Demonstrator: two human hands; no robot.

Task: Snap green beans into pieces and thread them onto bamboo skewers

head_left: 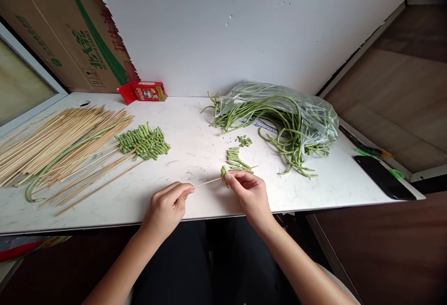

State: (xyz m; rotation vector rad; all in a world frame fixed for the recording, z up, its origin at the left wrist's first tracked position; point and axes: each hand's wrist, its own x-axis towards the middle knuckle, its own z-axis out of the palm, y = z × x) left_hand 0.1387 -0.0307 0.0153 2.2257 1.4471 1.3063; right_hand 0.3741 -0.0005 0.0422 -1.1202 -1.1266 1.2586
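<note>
Over the front edge of the white table, my left hand (170, 201) is closed around one end of a thin wooden skewer (207, 182). The skewer runs right to my right hand (248, 192), whose thumb and fingers pinch short green bean pieces (224, 172) on it; its tip shows past the fingers. Just beyond that hand lie cut bean pieces (233, 155) in a row, with a small heap of bean ends (244, 141) behind them. Left of centre, bean pieces threaded on skewers (145, 142) form a compact pile.
A large heap of bare skewers (59, 142) covers the left side, with a long bean (73, 149) across it. Long beans (291, 123) spill from a clear plastic bag (314, 109). A red box (151, 91), a cardboard carton (66, 35) and a black phone (382, 177) are around.
</note>
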